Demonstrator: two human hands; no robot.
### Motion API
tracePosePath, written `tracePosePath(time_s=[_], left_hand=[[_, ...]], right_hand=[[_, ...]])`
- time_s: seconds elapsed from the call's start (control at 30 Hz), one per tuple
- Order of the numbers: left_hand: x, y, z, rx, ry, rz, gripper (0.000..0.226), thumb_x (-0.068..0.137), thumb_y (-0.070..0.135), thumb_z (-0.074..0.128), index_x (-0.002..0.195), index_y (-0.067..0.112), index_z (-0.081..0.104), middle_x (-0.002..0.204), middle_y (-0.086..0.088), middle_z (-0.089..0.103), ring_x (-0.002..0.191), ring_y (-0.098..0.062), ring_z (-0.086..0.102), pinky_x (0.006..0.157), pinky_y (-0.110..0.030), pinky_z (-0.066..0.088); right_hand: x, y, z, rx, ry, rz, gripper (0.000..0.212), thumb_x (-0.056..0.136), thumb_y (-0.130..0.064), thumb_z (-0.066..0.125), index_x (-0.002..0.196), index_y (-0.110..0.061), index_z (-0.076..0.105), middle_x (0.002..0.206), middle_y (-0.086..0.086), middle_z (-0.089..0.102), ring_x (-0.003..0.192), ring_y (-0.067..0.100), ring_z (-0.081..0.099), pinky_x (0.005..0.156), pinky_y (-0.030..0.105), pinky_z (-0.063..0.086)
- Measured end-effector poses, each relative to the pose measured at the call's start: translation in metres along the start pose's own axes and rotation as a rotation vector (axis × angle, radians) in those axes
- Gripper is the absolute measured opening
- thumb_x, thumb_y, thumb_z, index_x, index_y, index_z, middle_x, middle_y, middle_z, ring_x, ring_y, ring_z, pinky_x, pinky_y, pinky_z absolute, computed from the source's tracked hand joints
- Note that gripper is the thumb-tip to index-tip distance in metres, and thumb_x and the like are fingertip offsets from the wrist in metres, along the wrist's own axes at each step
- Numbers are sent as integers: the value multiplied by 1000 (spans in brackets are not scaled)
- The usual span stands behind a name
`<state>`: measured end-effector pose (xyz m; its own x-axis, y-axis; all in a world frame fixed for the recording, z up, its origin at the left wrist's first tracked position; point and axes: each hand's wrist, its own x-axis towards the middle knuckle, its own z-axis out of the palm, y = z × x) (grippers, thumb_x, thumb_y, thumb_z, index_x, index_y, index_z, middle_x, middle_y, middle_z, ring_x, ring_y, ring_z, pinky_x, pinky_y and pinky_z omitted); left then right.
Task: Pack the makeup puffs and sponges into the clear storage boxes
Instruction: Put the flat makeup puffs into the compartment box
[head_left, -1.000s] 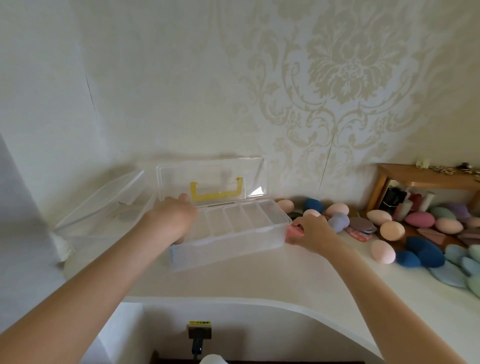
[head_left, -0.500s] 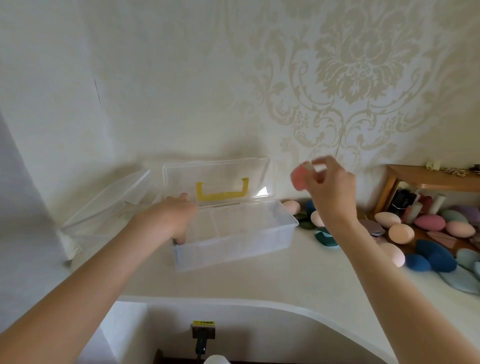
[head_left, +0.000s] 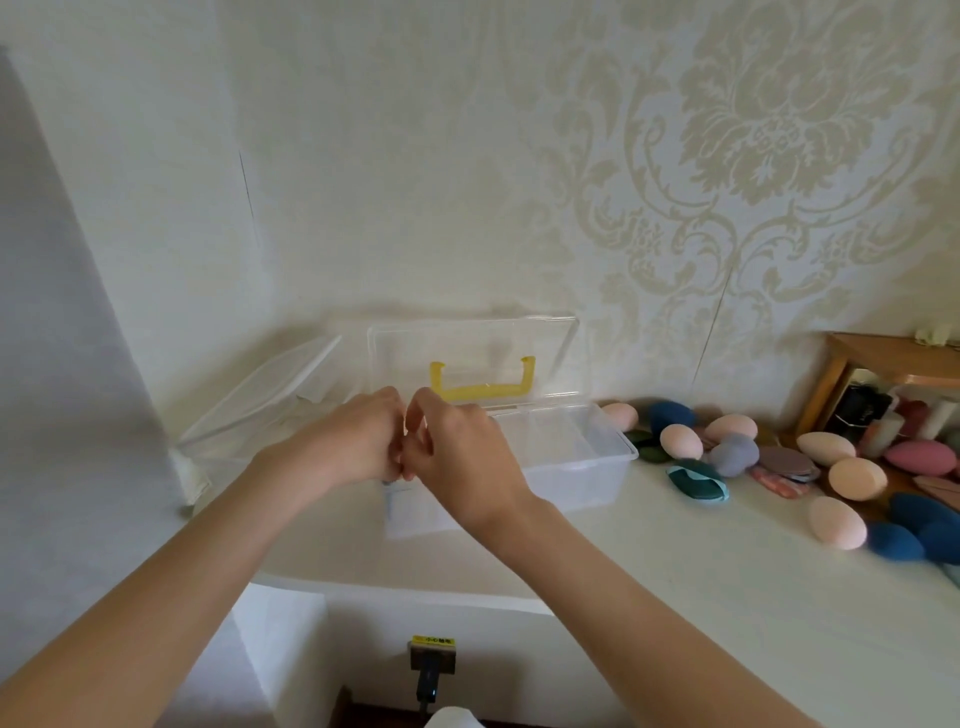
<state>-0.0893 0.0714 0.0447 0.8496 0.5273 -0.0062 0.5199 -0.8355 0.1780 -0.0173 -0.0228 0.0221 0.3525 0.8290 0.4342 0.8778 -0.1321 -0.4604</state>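
Note:
A clear storage box (head_left: 597, 460) with a yellow handle on its raised lid (head_left: 478, 345) stands on the white counter by the wall. My left hand (head_left: 353, 441) curls over the box's left end and holds its rim. My right hand (head_left: 462, 452) is pressed against it above the same end, fingers curled. The pink sponge it carried is hidden under the two hands. Right of the box lie loose sponges and puffs: peach eggs (head_left: 680, 440), a dark blue one (head_left: 670, 415), a grey one (head_left: 735, 454) and a teal puff (head_left: 696, 480).
A second clear box (head_left: 260, 405) with its lid tilted sits left of the first, against the wall. A small wooden shelf (head_left: 883, 353) with bottles stands at the far right. The counter's curved front edge (head_left: 415, 592) runs below my arms, with a plug (head_left: 431, 670) underneath.
My right hand picked a pink sponge from beside the box, lifted it, then brought it down to the box's left end next to my left hand. The sponge is now out of sight.

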Motion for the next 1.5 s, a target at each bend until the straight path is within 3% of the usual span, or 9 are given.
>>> tracePosePath(time_s=[0.4, 0.53, 0.77, 0.87, 1.03, 1.17, 1.3, 1.4, 1.5], left_hand=[[4, -8, -1, 21, -41, 18, 22, 82, 17, 63, 98, 6, 72, 131, 3, 41, 92, -12, 50, 71, -19, 32], [5, -7, -1, 36, -52, 33, 12, 80, 12, 64, 90, 6, 67, 127, 1, 44, 86, -13, 49, 64, -21, 35], [4, -8, -4, 26, -106, 29, 26, 79, 17, 67, 104, 8, 63, 130, 1, 41, 105, -20, 55, 86, -29, 44], [4, -7, -8, 37, -175, 20, 25, 83, 19, 63, 105, 9, 63, 133, 1, 37, 112, -20, 54, 89, -31, 44], [14, 4, -10, 130, -241, -6, 20, 83, 28, 60, 80, 9, 67, 104, -9, 42, 81, -23, 50, 74, -27, 41], [16, 20, -8, 276, -229, -38, 14, 79, 23, 68, 77, 9, 63, 122, -13, 43, 79, -27, 52, 72, -30, 45], [18, 22, -6, 327, -228, -69, 39, 77, 19, 73, 110, -1, 62, 129, -14, 41, 103, -32, 59, 80, -33, 49], [16, 21, -6, 335, -225, -58, 39, 76, 19, 74, 108, -1, 63, 127, -14, 41, 87, -29, 53, 76, -34, 48], [16, 17, -5, 341, -214, -49, 33, 78, 16, 70, 107, 1, 65, 118, -10, 39, 84, -24, 44, 68, -30, 41]], right_hand=[[6, 10, 1, 206, -12, 199, 10, 77, -8, 63, 84, -1, 65, 87, 15, 71, 85, 27, 63, 76, 37, 52], [9, 5, 6, 134, -65, 109, 15, 83, -11, 57, 89, -3, 67, 90, 18, 72, 91, 32, 64, 82, 42, 52], [17, 9, 8, -41, -249, -10, 22, 86, -7, 51, 89, 3, 70, 95, 21, 70, 93, 37, 64, 85, 43, 51], [14, 7, 2, -151, -335, -94, 27, 92, -9, 46, 97, 0, 70, 103, 20, 69, 99, 34, 60, 99, 39, 36], [17, 31, -55, -22, 41, 68, 24, 90, -7, 53, 103, -8, 73, 109, 11, 71, 101, 26, 63, 92, 25, 40], [13, 89, -104, -128, 182, 370, 26, 91, -3, 49, 100, -4, 73, 104, 12, 73, 97, 26, 66, 87, 29, 49], [-2, 134, -107, -227, 6, 525, 31, 89, 3, 42, 100, 0, 71, 109, 16, 69, 104, 31, 62, 90, 35, 50], [-7, 141, -100, -326, -306, 496, 38, 92, -1, 43, 125, -11, 58, 129, 8, 60, 118, 26, 56, 81, 22, 47], [-12, 142, -95, -339, -524, 522, 63, 91, -2, 51, 146, -17, 26, 147, 9, 40, 132, 28, 43, 100, 32, 40]])
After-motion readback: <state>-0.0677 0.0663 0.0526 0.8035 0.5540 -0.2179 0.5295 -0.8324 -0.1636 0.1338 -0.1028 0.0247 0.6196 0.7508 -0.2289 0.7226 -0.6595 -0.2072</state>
